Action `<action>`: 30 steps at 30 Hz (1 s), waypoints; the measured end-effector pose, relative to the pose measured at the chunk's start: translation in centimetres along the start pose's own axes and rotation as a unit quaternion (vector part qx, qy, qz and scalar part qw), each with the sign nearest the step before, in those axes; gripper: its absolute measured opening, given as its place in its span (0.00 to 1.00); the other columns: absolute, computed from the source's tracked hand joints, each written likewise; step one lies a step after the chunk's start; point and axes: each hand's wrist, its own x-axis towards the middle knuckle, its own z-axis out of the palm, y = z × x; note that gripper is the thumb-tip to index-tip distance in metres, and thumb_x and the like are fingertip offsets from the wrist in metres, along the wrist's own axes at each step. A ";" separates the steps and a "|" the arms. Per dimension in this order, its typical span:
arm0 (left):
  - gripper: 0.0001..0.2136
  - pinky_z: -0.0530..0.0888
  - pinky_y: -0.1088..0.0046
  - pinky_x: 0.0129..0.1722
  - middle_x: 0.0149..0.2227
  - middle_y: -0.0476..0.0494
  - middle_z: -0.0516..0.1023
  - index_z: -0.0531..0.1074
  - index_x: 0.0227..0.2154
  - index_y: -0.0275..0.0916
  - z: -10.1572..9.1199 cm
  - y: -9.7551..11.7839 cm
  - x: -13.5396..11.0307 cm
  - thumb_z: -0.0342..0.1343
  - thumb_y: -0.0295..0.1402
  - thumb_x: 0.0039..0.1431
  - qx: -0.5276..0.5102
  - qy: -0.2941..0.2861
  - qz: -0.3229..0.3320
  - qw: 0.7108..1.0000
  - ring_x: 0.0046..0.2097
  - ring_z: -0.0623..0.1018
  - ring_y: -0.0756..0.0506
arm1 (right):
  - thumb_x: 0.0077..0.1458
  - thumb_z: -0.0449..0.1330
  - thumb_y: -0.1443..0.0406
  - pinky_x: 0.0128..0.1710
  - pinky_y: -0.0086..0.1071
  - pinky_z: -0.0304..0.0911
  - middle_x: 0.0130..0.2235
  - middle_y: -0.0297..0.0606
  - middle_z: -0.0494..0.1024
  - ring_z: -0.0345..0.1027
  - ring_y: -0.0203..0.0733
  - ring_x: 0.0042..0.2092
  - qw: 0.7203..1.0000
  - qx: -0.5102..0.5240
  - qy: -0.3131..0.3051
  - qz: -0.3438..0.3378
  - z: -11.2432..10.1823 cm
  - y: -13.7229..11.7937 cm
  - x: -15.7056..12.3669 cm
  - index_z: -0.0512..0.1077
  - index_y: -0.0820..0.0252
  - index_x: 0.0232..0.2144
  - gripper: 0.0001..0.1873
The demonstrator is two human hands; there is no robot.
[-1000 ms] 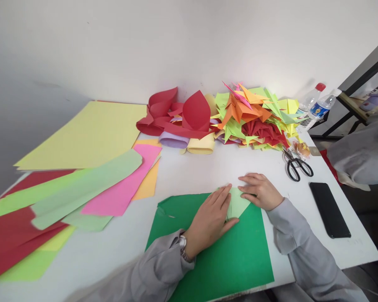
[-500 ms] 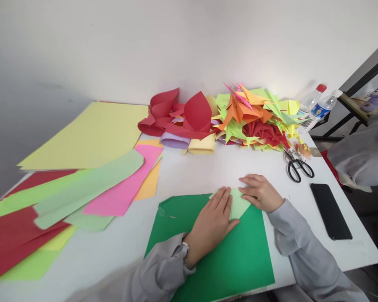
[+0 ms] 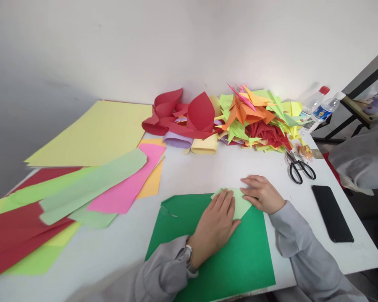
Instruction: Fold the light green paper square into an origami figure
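Note:
A small light green folded paper lies on the top right corner of a dark green sheet near the table's front edge. My left hand lies flat on the folded paper's left side, fingers stretched out and together. On the paper's right side rests my right hand, fingers bent down and pressing on its edge. Both wrists wear grey sleeves, and a watch shows on the left one.
Large loose sheets in yellow, pink, pale green and red cover the left of the white table. A heap of folded paper figures stands at the back. Scissors, a black phone and two bottles lie right. Another person's grey sleeve is at far right.
My left hand has slid slightly down and left over the folded paper. The right hand stays where it was. The view has shifted a little.

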 end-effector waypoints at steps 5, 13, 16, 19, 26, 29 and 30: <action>0.24 0.62 0.52 0.58 0.58 0.30 0.67 0.68 0.53 0.30 -0.5 0.0 0.2 0.42 0.44 0.67 0.004 -0.010 -0.002 1.000 0.63 0.61 0.31 | 0.59 0.59 0.62 0.49 0.46 0.65 0.53 0.44 0.74 0.66 0.51 0.53 1.000 -0.001 -0.002 0.003 -0.1 -0.1 0.0 0.78 0.57 0.42 0.11; 0.22 0.60 0.44 0.56 0.58 0.35 0.68 0.70 0.51 0.37 -1.3 0.2 0.3 0.45 0.46 0.64 0.013 -0.016 -0.031 0.999 0.60 0.63 0.28 | 0.59 0.59 0.62 0.49 0.46 0.65 0.53 0.43 0.74 0.65 0.50 0.53 1.000 -0.001 -0.011 0.011 -0.1 -0.1 0.0 0.77 0.56 0.42 0.11; 0.22 0.58 0.41 0.56 0.58 0.37 0.68 0.71 0.51 0.40 -1.2 0.3 0.2 0.47 0.48 0.63 0.019 -0.006 -0.048 0.999 0.60 0.63 0.26 | 0.59 0.59 0.61 0.49 0.46 0.65 0.53 0.43 0.74 0.65 0.51 0.53 1.000 -0.002 -0.015 0.012 -0.1 -0.1 0.0 0.77 0.56 0.43 0.11; 0.22 0.54 0.43 0.59 0.58 0.38 0.68 0.71 0.51 0.39 -0.9 0.3 0.1 0.46 0.48 0.64 0.028 0.001 -0.038 0.999 0.62 0.60 0.26 | 0.59 0.59 0.62 0.49 0.46 0.65 0.53 0.43 0.74 0.65 0.51 0.53 1.000 -0.004 -0.016 0.013 -0.1 -0.2 0.1 0.78 0.56 0.42 0.11; 0.26 0.59 0.54 0.56 0.57 0.33 0.69 0.64 0.58 0.33 -1.5 -0.7 0.7 0.43 0.46 0.65 0.001 -0.021 0.008 1.000 0.59 0.64 0.31 | 0.58 0.59 0.66 0.50 0.46 0.65 0.52 0.46 0.75 0.65 0.51 0.53 1.000 -0.010 -0.011 0.013 -0.5 -1.1 0.5 0.77 0.60 0.41 0.11; 0.28 0.60 0.54 0.55 0.55 0.34 0.70 0.62 0.59 0.33 -1.8 -1.3 1.1 0.44 0.48 0.63 -0.034 -0.023 0.003 0.999 0.57 0.66 0.32 | 0.58 0.58 0.67 0.51 0.46 0.64 0.51 0.45 0.75 0.64 0.51 0.54 1.000 -0.005 -0.010 0.011 -0.5 -1.5 0.7 0.77 0.60 0.41 0.11; 0.28 0.60 0.55 0.55 0.55 0.35 0.70 0.63 0.58 0.33 -1.9 -1.4 1.2 0.45 0.49 0.63 -0.042 -0.024 0.001 0.999 0.57 0.66 0.33 | 0.58 0.57 0.68 0.51 0.46 0.64 0.51 0.45 0.75 0.64 0.50 0.54 1.000 -0.003 -0.007 0.010 -0.5 -1.6 0.7 0.77 0.59 0.41 0.11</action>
